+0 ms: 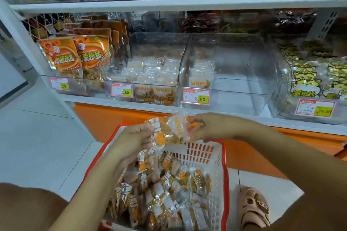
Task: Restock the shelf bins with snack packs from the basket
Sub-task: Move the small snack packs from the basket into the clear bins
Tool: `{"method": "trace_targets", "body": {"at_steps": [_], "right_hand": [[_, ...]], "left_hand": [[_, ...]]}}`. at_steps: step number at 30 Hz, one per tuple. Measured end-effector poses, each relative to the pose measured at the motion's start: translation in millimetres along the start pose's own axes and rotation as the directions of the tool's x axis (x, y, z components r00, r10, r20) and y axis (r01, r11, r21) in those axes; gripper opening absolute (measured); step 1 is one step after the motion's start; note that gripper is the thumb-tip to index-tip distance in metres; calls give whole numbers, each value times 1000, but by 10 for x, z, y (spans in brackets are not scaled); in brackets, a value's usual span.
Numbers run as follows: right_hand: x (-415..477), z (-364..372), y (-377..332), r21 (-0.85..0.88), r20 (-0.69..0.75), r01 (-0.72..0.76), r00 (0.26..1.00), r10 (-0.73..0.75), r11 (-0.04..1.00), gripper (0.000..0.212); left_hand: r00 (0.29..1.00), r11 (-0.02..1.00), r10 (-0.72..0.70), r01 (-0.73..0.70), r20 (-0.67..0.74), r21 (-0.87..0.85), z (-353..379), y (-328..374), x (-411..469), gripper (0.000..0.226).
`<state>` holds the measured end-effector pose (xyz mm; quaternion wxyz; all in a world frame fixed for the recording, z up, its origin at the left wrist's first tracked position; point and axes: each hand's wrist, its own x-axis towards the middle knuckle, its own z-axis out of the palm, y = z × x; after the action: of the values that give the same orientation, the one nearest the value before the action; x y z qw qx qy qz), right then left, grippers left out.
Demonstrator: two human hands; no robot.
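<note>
A white basket with a red rim (216, 157) sits below me, piled with several small clear snack packs (165, 189) printed in orange and white. My left hand (135, 139) and my right hand (208, 125) are raised above the basket's far end, both gripping a small bunch of the same snack packs (172, 129) between them. On the shelf ahead, a clear bin (150, 73) holds many of these packs. The clear bin to its right (244, 73) holds only a few packs at its left front corner.
Orange hanging bags (75, 56) fill the shelf's left section. A bin of yellow cat-print packs (309, 80) stands at the right. Price tags (197, 96) front each bin. An upper shelf (169, 3) carries more bins. A sandalled foot (253, 206) rests right of the basket.
</note>
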<state>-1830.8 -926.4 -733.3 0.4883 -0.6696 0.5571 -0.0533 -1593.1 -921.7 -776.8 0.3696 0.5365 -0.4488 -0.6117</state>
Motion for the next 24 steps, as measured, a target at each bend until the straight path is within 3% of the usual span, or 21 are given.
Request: {"method": "trace_targets", "body": {"at_steps": [4, 6, 8, 12, 14, 17, 20, 24], "right_hand": [[-62, -271, -221, 286, -51, 143, 990, -134, 947, 38], [-95, -459, -310, 286, -111, 210, 976, -185, 935, 24], [-110, -661, -386, 244, -205, 261, 955, -214, 934, 24], [-142, -1079, -457, 118, -525, 336, 820, -229, 934, 20], [-170, -1249, -437, -27, -652, 321, 713, -260, 947, 15], [-182, -1391, -375, -280, -715, 204, 608, -345, 938, 13], [-89, -1401, -335, -496, -664, 47, 623, -414, 867, 18], [165, -1275, -300, -585, -557, -36, 744, -369, 810, 20]], "left_hand": [[996, 976, 90, -83, 28, -203, 207, 358, -49, 19], [988, 967, 150, -138, 41, -214, 287, 523, -17, 21], [970, 959, 237, -223, 61, -173, 359, 690, 45, 21], [919, 916, 393, -388, -32, 101, 494, 927, 318, 18], [881, 850, 466, -420, -84, 317, 554, 945, 516, 34], [860, 730, 509, -419, -21, 539, 664, 870, 714, 52], [836, 662, 549, -429, -9, 615, 729, 804, 798, 52], [829, 629, 560, -409, -20, 661, 685, 792, 855, 50]]}}
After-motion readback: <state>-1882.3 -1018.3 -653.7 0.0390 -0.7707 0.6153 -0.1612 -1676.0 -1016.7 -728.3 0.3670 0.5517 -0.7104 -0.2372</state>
